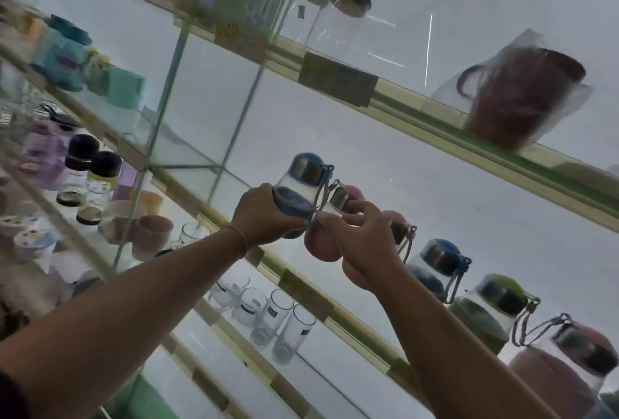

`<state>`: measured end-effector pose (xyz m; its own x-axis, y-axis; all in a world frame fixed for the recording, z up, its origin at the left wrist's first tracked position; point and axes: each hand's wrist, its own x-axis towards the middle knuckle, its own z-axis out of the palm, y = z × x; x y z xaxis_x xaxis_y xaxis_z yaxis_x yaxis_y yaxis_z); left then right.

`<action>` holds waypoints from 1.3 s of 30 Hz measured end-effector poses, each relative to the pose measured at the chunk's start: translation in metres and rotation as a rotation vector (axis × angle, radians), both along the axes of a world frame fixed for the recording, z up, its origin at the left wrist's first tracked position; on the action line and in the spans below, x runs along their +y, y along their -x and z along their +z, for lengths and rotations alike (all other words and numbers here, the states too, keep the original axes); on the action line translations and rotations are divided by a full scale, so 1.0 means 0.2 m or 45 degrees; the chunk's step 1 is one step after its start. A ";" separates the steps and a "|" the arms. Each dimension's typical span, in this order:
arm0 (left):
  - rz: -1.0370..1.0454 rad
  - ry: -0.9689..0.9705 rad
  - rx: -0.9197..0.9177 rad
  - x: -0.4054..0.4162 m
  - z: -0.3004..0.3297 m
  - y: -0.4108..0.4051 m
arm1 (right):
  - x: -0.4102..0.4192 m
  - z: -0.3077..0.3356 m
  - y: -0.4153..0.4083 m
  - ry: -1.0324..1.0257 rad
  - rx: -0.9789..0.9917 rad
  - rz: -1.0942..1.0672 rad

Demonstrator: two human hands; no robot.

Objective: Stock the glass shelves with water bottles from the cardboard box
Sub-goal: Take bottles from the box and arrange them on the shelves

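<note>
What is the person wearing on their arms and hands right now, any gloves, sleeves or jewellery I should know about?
Both forearms are bare, with no gloves on either hand. The left hand has a thin gold-coloured bangle at the wrist. The right hand shows no ring, watch or band in this view. A dark edge at the bottom left corner may be a sleeve, but it is too cropped to tell.

Dim and backlit by pale wall, motion-blurred throughout, tilted wide-angle distortion
</note>
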<state>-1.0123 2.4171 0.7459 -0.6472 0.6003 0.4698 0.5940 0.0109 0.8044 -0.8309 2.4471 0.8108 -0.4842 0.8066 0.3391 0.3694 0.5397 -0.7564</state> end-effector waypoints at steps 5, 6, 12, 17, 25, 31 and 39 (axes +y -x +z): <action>0.044 0.127 -0.114 0.09 -0.01 0.07 | 0.00 -0.07 0.05 0.047 -0.024 0.018; 0.049 0.148 -0.145 0.11 0.00 0.08 | 0.00 -0.08 0.05 0.055 -0.021 0.024; 0.015 0.192 -0.189 0.21 -0.01 0.08 | 0.04 -0.12 0.08 0.077 -0.020 0.029; -0.017 0.196 -0.140 0.22 -0.05 0.08 | 0.05 -0.16 0.06 0.080 -0.039 0.013; 0.048 0.194 -0.091 0.17 -0.06 0.06 | 0.04 -0.20 -0.08 0.034 -0.075 -0.104; 0.075 -0.487 0.168 0.04 0.00 -0.32 | 0.02 -0.16 -0.31 0.047 -0.067 -0.154; -0.494 -0.295 0.345 0.01 0.01 -0.87 | -0.04 -0.14 -0.70 -0.040 -0.121 -0.392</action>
